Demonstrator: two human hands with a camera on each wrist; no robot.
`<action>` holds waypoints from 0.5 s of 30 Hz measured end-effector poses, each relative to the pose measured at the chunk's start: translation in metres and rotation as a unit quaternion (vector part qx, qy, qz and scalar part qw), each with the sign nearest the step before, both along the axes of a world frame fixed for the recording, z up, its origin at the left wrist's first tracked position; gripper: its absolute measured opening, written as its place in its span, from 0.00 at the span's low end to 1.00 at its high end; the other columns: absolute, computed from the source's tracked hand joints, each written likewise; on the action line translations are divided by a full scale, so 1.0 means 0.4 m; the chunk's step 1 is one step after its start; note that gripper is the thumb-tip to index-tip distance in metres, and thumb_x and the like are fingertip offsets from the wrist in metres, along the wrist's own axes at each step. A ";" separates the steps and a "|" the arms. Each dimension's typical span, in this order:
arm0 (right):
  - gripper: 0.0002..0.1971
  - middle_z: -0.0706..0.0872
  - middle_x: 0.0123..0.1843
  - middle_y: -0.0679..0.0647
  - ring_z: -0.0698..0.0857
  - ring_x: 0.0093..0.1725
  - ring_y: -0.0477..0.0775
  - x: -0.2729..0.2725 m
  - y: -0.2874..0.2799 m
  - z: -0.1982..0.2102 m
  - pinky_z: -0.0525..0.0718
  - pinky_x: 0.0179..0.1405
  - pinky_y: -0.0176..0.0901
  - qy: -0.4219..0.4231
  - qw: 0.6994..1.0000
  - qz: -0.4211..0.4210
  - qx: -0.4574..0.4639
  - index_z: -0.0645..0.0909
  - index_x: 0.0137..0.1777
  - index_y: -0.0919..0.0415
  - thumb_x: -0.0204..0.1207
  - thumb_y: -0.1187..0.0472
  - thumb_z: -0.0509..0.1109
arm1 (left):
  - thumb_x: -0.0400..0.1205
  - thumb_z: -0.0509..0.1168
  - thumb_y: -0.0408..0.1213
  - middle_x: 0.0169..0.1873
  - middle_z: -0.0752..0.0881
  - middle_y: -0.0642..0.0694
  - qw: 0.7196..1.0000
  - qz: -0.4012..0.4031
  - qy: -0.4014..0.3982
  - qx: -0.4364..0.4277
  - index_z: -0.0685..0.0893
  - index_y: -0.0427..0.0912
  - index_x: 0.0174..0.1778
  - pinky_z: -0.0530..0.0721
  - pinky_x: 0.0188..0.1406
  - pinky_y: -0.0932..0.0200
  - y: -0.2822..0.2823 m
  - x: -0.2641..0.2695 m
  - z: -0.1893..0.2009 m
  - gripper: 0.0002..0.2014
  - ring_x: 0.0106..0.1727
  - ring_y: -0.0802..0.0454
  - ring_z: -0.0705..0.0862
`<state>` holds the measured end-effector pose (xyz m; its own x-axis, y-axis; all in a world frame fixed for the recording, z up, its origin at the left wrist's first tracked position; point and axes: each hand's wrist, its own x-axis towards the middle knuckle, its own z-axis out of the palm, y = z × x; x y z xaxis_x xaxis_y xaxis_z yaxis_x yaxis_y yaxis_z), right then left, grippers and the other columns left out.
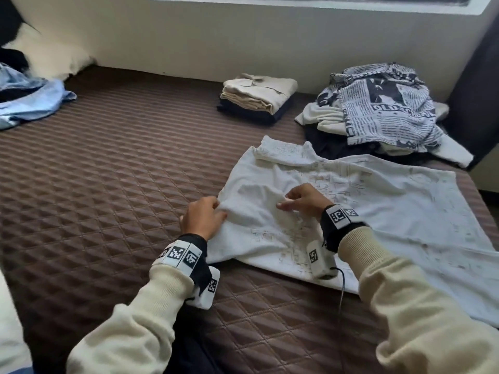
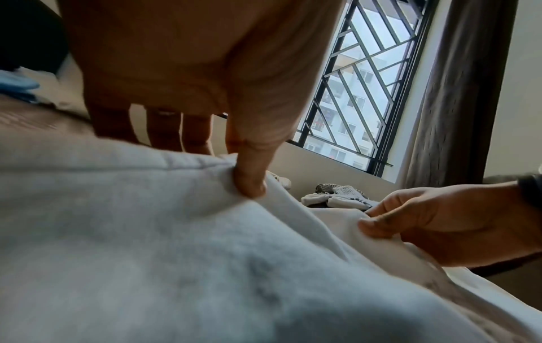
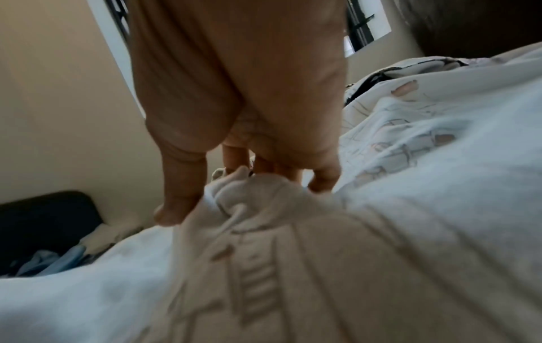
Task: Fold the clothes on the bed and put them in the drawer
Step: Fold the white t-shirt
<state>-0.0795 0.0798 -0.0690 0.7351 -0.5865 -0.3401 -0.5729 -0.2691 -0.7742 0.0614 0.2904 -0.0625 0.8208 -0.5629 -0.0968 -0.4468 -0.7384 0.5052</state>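
Observation:
A white printed T-shirt (image 1: pixel 378 211) lies spread on the brown quilted bed (image 1: pixel 108 184), right of centre. My left hand (image 1: pixel 205 217) pinches its near-left sleeve edge; the left wrist view shows the thumb (image 2: pixel 249 181) pressing the white T-shirt (image 2: pixel 176 255) against the fingers. My right hand (image 1: pixel 302 199) pinches a raised fold of the same sleeve a little further right, and in the right wrist view its thumb (image 3: pixel 179 204) and fingers grip bunched T-shirt cloth (image 3: pixel 240 204). My right hand (image 2: pixel 440 222) also shows in the left wrist view.
A folded stack of cream and dark clothes (image 1: pixel 258 97) sits at the back by the wall. An unfolded heap topped by a newspaper-print shirt (image 1: pixel 383 109) lies at the back right. Light blue clothes (image 1: pixel 29 101) and a pillow (image 1: pixel 51 58) are at the far left.

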 end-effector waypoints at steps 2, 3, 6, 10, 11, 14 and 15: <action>0.09 0.84 0.38 0.56 0.82 0.35 0.52 0.003 0.005 0.009 0.79 0.32 0.37 -0.098 0.992 -0.056 0.060 0.80 0.38 0.62 0.72 0.65 0.79 | 0.81 0.68 0.41 0.48 0.89 0.42 0.997 -0.006 -0.038 -0.073 0.85 0.45 0.48 0.81 0.46 0.52 -0.022 0.009 0.025 0.05 0.48 0.43 0.84; 0.09 0.85 0.42 0.59 0.83 0.37 0.53 0.004 0.006 0.010 0.81 0.32 0.38 -0.149 0.979 -0.094 0.102 0.78 0.40 0.60 0.72 0.68 0.77 | 0.83 0.67 0.39 0.47 0.88 0.42 0.993 -0.021 -0.051 -0.107 0.85 0.43 0.49 0.77 0.42 0.56 -0.037 0.015 0.043 0.04 0.46 0.45 0.83; 0.14 0.82 0.48 0.65 0.84 0.40 0.57 0.000 -0.008 0.005 0.84 0.33 0.43 -0.237 0.935 -0.188 0.185 0.75 0.43 0.57 0.71 0.74 0.76 | 0.85 0.64 0.38 0.46 0.88 0.42 0.983 -0.061 -0.038 -0.169 0.84 0.42 0.52 0.72 0.40 0.60 -0.085 0.034 0.086 0.05 0.43 0.47 0.81; 0.23 0.83 0.61 0.62 0.83 0.52 0.56 -0.003 -0.036 -0.019 0.79 0.40 0.47 -0.180 0.948 -0.205 0.163 0.78 0.60 0.56 0.67 0.64 0.83 | 0.81 0.70 0.47 0.56 0.85 0.43 0.993 -0.020 0.073 -0.095 0.80 0.44 0.62 0.81 0.54 0.53 -0.082 0.073 0.043 0.17 0.53 0.46 0.82; 0.27 0.82 0.62 0.59 0.82 0.55 0.56 0.001 -0.042 -0.021 0.77 0.40 0.48 -0.157 0.953 -0.203 0.162 0.77 0.63 0.56 0.66 0.60 0.83 | 0.78 0.72 0.50 0.56 0.85 0.44 0.993 -0.007 0.102 -0.059 0.80 0.44 0.60 0.81 0.56 0.52 -0.064 0.077 0.027 0.20 0.54 0.46 0.82; 0.34 0.82 0.66 0.60 0.82 0.61 0.58 0.032 -0.063 -0.021 0.80 0.51 0.51 -0.112 0.966 -0.186 0.142 0.77 0.69 0.60 0.64 0.54 0.85 | 0.72 0.77 0.53 0.42 0.82 0.50 0.989 -0.006 0.145 0.037 0.80 0.46 0.43 0.74 0.48 0.56 0.002 0.078 -0.015 0.18 0.48 0.49 0.79; 0.34 0.82 0.65 0.61 0.83 0.59 0.58 0.046 -0.065 -0.015 0.82 0.52 0.50 -0.102 0.971 -0.172 0.132 0.76 0.69 0.62 0.64 0.55 0.84 | 0.70 0.79 0.53 0.41 0.81 0.52 0.988 0.002 0.147 0.046 0.80 0.47 0.40 0.74 0.48 0.55 0.022 0.076 -0.023 0.18 0.47 0.49 0.79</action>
<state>-0.0613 0.0539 -0.0749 0.5785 -0.7218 -0.3799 -0.4219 0.1338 -0.8967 0.0918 0.2992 -0.0719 0.7520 -0.5366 -0.3829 -0.2864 -0.7891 0.5435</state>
